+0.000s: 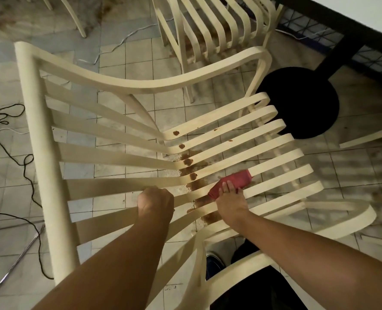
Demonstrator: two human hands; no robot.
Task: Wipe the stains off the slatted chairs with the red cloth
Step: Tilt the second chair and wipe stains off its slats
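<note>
A cream slatted chair (109,157) fills the view below me. Brown stains (187,161) dot the bend where several back slats turn into seat slats, and smaller spots sit further out on the seat. My left hand (155,203) grips a back slat near that bend, fingers curled round it. My right hand (230,199) presses the folded red cloth (236,181) flat against a seat slat just right of the stains, its fingers stretched over the cloth.
A second slatted chair (212,30) stands behind, with brown marks low on its slats. A black round table base (297,104) and post sit at the right. Cables (26,162) trail over the tiled floor at the left. My dark shoe (214,264) shows under the seat.
</note>
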